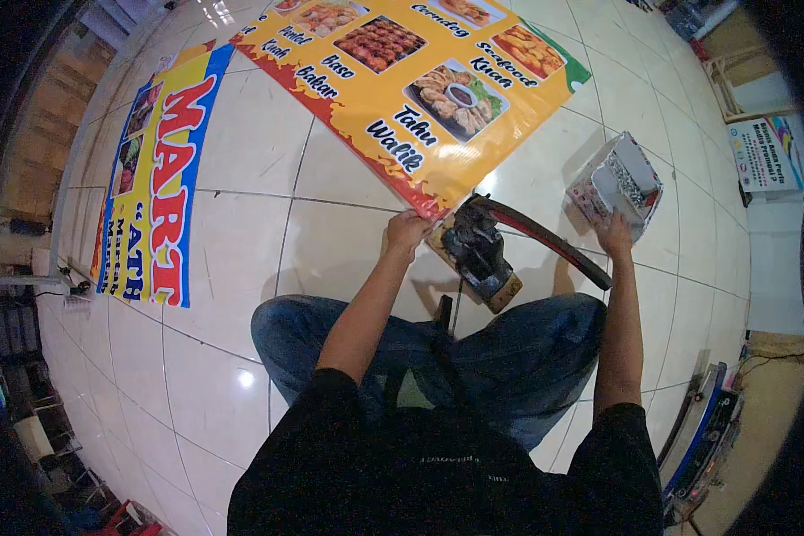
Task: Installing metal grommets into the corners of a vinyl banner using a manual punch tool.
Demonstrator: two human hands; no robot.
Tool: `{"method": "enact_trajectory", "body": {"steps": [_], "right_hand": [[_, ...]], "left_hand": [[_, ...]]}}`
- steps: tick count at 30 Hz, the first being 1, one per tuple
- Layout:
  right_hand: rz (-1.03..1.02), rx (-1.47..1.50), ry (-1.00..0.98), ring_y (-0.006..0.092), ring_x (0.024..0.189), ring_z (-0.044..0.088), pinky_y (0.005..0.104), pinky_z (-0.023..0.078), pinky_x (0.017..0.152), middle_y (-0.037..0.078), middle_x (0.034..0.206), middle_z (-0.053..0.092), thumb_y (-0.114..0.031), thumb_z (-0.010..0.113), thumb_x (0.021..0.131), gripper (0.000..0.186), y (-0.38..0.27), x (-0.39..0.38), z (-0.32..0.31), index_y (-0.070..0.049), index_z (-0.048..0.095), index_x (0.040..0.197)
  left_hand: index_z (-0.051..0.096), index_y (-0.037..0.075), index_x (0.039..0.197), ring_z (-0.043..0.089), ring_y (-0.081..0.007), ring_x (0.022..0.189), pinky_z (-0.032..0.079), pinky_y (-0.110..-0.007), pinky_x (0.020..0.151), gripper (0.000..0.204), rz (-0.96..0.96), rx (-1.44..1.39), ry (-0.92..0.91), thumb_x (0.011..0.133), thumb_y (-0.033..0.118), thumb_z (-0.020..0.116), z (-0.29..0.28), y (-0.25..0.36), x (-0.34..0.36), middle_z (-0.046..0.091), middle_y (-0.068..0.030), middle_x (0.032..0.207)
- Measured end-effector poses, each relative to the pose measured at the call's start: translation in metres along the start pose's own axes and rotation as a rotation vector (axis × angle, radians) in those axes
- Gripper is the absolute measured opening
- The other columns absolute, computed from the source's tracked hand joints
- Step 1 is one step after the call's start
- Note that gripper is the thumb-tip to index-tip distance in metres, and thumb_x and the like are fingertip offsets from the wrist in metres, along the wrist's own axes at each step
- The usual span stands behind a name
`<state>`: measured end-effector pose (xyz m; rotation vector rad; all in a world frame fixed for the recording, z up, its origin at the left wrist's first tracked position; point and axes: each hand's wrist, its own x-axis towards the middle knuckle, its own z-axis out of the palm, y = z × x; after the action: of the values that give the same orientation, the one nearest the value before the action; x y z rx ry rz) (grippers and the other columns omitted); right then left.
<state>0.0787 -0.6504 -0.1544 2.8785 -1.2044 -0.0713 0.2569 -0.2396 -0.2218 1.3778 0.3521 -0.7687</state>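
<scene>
Tiled floor (232, 259), pale and glossy, with an orange banner (402, 89) reaching the left hand (407, 234)

Spread flat beyond the person's jeans-clad legs (545, 344), the orange banner carries food photos and a red, flame-like border. Its nearest corner points toward the person and meets the left hand, whose fingers are drawn in narrow, pinching the edge; most of the sheet stretches away ahead of that hand. Just to the right of the same hand is a dark metal press (475, 246) on a wooden base (506, 293), with the banner's corner right beside it. Whether the corner goes under the press cannot be told. A long curved lever (554, 239) with a red stripe slopes from the press toward the right knee.

Farther right, the right hand (615, 235) reaches over the near rim of an open box (590, 201) containing small grey pieces. Its fingertips are blurred, so I cannot tell whether they hold anything. Well apart on the left lies a yellow-and-blue banner (152, 179).
</scene>
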Motion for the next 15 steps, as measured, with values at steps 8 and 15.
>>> {"method": "enact_trajectory", "body": {"steps": [8,15], "right_hand": [[-0.088,0.086,-0.057,0.0400,0.091,0.063,0.0552,0.046,0.080,0.020,0.095,0.067,-0.028,0.049,0.092,0.026,0.002,-0.026,-0.003,-0.008,0.061,0.105],[-0.087,0.705,0.039,0.0417,0.095,0.060,0.0476,0.047,0.085,0.024,0.103,0.064,-0.022,0.054,0.085,0.035,0.058,0.003,-0.016,-0.001,0.059,0.113]], "left_hand": [[0.060,-0.003,0.104,0.065,-0.0170,0.082,0.054,-0.026,0.075,0.026,0.033,0.038,0.024,0.081,0.002,0.070,0.000,0.001,-0.003,0.068,-0.0106,0.096],[0.060,-0.002,0.104,0.064,-0.0169,0.084,0.054,-0.025,0.073,0.022,-0.017,0.073,0.096,0.087,0.009,0.065,0.003,0.023,-0.026,0.066,-0.0090,0.093]]}}
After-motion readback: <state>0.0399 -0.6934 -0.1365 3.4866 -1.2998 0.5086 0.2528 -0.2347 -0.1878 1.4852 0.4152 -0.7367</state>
